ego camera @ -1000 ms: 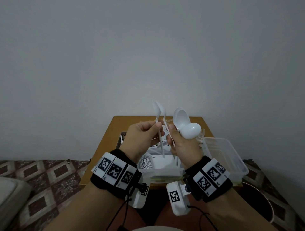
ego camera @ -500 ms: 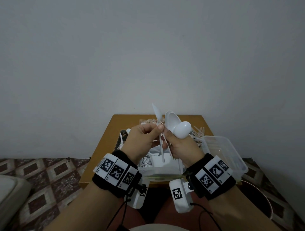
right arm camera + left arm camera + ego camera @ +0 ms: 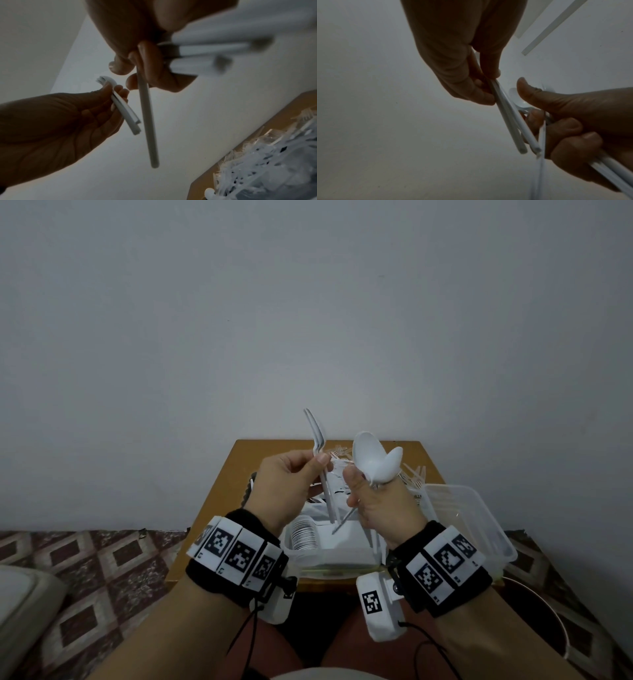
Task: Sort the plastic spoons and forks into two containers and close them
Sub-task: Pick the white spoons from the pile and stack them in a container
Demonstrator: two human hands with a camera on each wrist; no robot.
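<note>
My left hand [image 3: 317,463] pinches two white spoons [image 3: 317,436] by their necks, upright and seen edge-on, above the table. Just to its right, my right hand [image 3: 363,484] grips a bundle of white spoons [image 3: 375,462], bowls up, with one handle [image 3: 342,522] sticking down. The left wrist view shows the pair's handles [image 3: 510,128] between thumb and fingers. Below the hands, a clear container [image 3: 329,556] holds stacked spoons [image 3: 305,532]. An empty clear container [image 3: 486,529] stands at the right. Clear forks [image 3: 411,474] lie piled behind it.
The small wooden table [image 3: 219,508] stands against a plain grey wall. Patterned floor tiles [image 3: 102,570] lie to the left. In the right wrist view the pile of cutlery [image 3: 257,162] covers the table's far side.
The hands drew closer together and slightly left, then held. The left hand's pair has turned edge-on and now stands apart from the right hand's bundle.
</note>
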